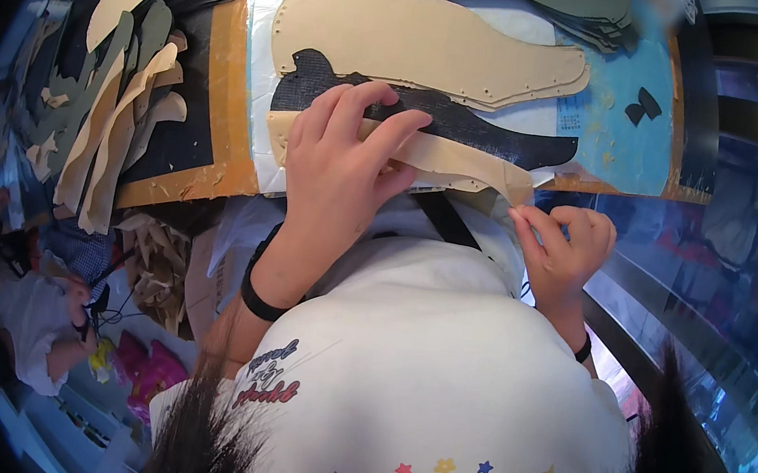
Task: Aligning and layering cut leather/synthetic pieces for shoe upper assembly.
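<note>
In the head view, the beige strip (471,165) lies at the worktop's (227,98) near edge, its long axis running left to right beneath the black textured piece (511,145). The right hand (566,249) is nearer its narrow right end — thumb and forefinger look pinched on that tip, the other fingers curled. The left hand (337,157) arches over both pieces from the near side — thumb and forefinger apart, fingertips down.
</note>
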{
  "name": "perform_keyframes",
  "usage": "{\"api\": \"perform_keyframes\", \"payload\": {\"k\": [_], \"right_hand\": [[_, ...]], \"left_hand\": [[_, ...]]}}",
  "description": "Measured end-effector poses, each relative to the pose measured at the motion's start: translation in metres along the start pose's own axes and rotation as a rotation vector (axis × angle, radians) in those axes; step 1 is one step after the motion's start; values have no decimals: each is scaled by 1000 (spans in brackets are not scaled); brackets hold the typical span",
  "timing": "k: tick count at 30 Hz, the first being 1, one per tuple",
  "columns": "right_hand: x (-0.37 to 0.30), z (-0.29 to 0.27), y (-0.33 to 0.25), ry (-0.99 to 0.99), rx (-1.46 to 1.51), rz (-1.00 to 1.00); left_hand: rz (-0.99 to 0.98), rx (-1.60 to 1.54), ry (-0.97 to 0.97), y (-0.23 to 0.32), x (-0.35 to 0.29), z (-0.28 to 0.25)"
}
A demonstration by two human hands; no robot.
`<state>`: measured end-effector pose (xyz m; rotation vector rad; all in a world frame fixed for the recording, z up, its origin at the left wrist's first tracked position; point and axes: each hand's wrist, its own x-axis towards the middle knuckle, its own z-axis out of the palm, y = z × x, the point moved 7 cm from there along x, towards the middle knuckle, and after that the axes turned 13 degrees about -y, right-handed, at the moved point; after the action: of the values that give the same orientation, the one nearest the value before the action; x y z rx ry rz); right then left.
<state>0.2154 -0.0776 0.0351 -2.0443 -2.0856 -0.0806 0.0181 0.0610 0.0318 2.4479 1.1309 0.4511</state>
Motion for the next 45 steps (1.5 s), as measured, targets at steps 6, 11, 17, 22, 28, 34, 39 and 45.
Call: {"api": "perform_keyframes", "payload": {"k": [6, 11, 17, 22, 28, 34, 39, 45], "right_hand": [[29, -10, -17, 39, 201, 36], [64, 15, -61, -105, 331, -255], [65, 24, -58, -158, 325, -222], [68, 23, -63, -125, 262, -261], [73, 18, -62, -166, 231, -246], [86, -16, -42, -315, 415, -461], [166, -70, -13, -120, 226, -456], [258, -21, 4, -41, 20, -498]], "left_hand": [[95, -12, 68, -2, -8, 2], [146, 2, 177, -2, -16, 3], [218, -258, 49, -16, -14, -13], [-147, -524, 308, -70, -32, -41], [336, 70, 46, -41, -42, -44], [337, 85, 54, -28, -57, -31], [367, 142, 158, -24, -65, -26], [416, 202, 196, -26, -76, -28]]}}
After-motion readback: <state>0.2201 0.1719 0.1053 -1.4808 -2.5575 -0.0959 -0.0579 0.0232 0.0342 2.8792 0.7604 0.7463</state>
